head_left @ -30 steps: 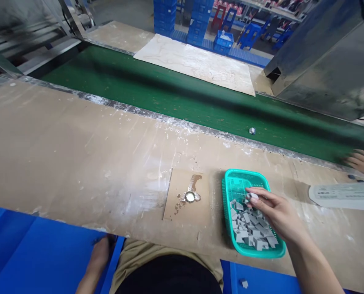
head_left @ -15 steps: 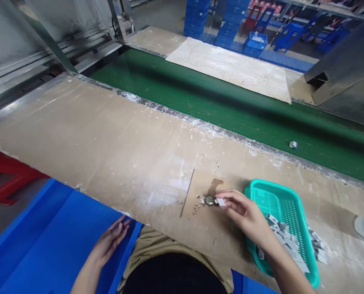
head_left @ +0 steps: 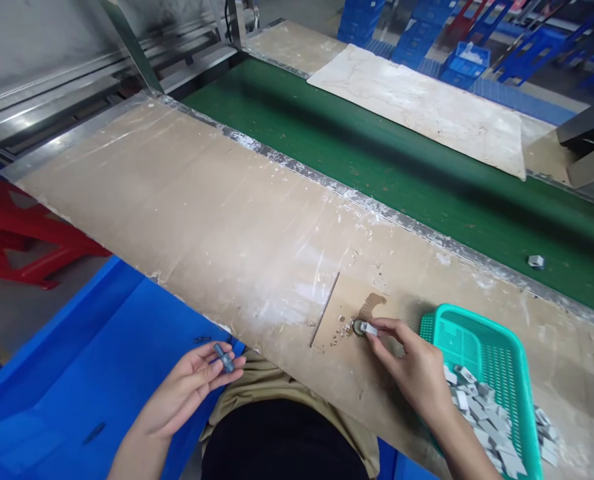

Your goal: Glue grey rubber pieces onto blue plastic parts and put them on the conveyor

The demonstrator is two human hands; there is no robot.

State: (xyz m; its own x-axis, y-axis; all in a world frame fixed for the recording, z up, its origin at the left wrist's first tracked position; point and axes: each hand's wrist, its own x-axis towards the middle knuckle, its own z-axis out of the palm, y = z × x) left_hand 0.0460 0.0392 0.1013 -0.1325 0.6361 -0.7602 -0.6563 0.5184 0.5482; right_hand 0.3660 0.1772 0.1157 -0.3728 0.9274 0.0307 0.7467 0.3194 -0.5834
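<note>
right hand (head_left: 414, 370) pinching a little gray chip (head_left: 369, 329) right against the glue cap (head_left: 359, 327) on the workbench (head_left: 227, 220), left hand (head_left: 197, 377) loosely cupping a small gray peg (head_left: 224, 358) over the blue bin (head_left: 77, 387), green basket (head_left: 481, 340) of chips just beside

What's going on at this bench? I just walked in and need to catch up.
A person's right hand presses a small grey piece against a round metal fixture on the brown worktable. The left hand holds a small dark grey cylindrical part over a blue bin. A teal plastic basket of grey pieces sits alongside.
</note>
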